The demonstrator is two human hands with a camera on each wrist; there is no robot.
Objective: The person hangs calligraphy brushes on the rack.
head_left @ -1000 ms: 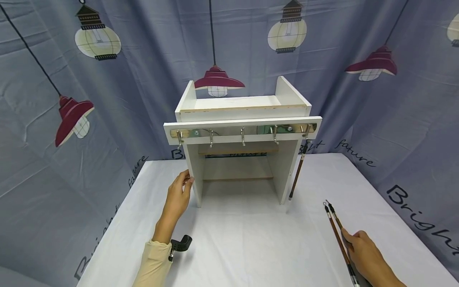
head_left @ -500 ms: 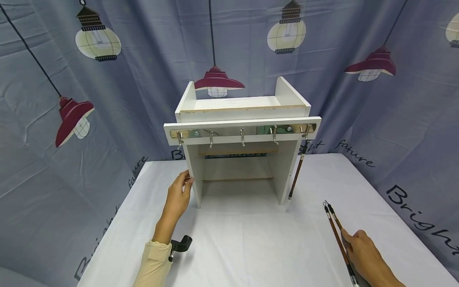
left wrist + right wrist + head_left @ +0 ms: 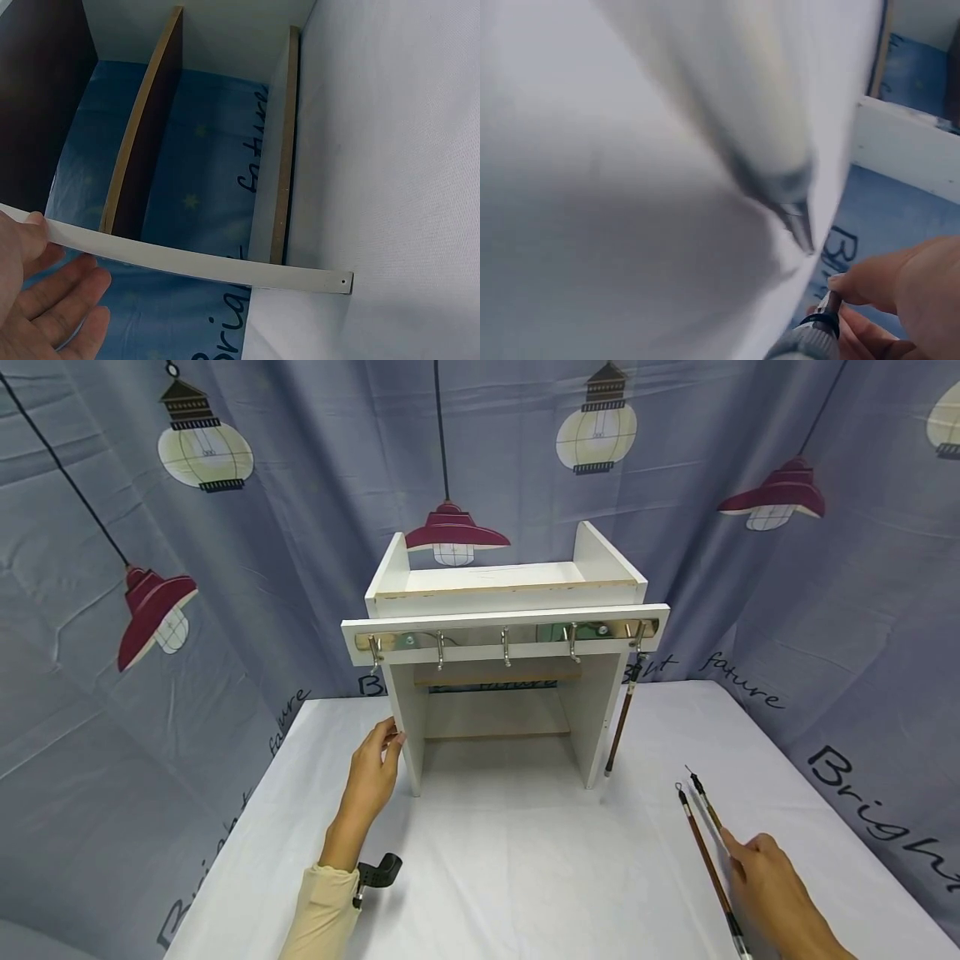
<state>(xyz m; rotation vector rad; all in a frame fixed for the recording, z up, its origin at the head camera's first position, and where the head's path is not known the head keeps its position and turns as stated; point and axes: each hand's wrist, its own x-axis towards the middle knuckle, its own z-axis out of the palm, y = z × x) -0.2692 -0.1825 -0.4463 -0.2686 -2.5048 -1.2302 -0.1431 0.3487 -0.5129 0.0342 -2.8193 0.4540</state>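
A white shelf unit (image 3: 510, 602) stands on the table, with a row of metal hooks (image 3: 506, 647) along its front rail. My left hand (image 3: 372, 772) grips the front edge of its left side panel (image 3: 187, 259), thumb on one face and fingers on the other. In my right hand (image 3: 776, 885) a calligraphy brush (image 3: 707, 800) is pinched between thumb and fingers, its looped dark end pointing toward the shelf. Beside it a second calligraphy brush (image 3: 708, 864) with a brown handle lies on the cloth. A third calligraphy brush (image 3: 619, 727) hangs from the rightmost hook.
A white cloth covers the table (image 3: 495, 877). Behind it hangs a blue-grey curtain (image 3: 315, 485) printed with lamps and lettering. Inside the shelf unit, a lower board (image 3: 497, 714) spans between the side panels. A black wrist mount (image 3: 381, 870) sits on my left wrist.
My right hand has shifted slightly, and the pinched brush has separated from the one lying beside it, its looped end now farther forward. My left hand stays on the panel.
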